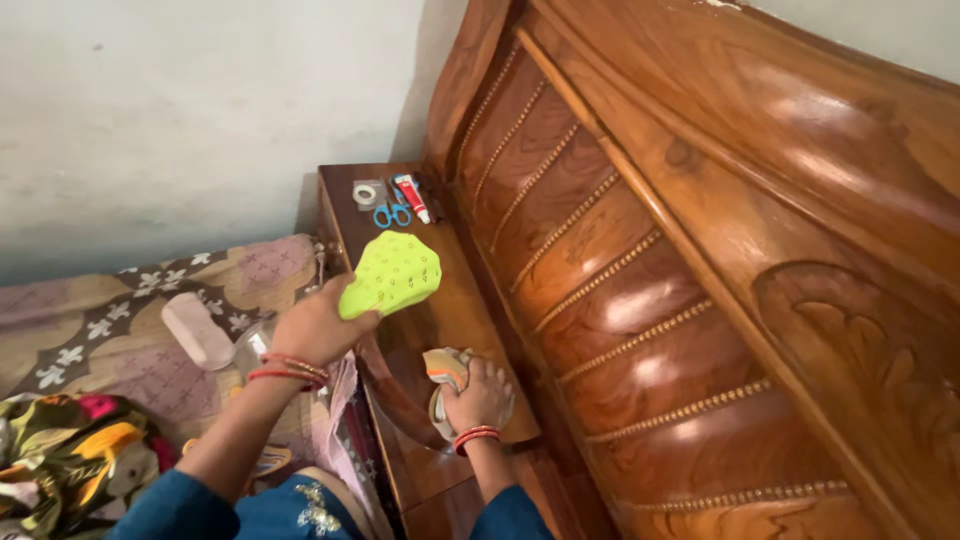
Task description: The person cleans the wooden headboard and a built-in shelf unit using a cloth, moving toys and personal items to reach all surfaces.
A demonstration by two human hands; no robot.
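My left hand point(315, 328) holds up a lime-green dotted cloth pad point(392, 273) above the wooden side ledge point(345, 200) of the bed. My right hand point(480, 395) presses down on a small orange, grey and white cloth bundle point(442, 365) lying on the same ledge, close to the carved wooden headboard point(700, 250). Both wrists wear red and gold bangles.
At the far end of the ledge lie a roll of tape point(367, 192), blue-handled scissors point(392, 213) and a red and white tube point(411, 196). A pale pink oblong case point(196, 329) rests on the patterned bedcover point(100, 330). Colourful fabric point(60, 450) is heaped at lower left.
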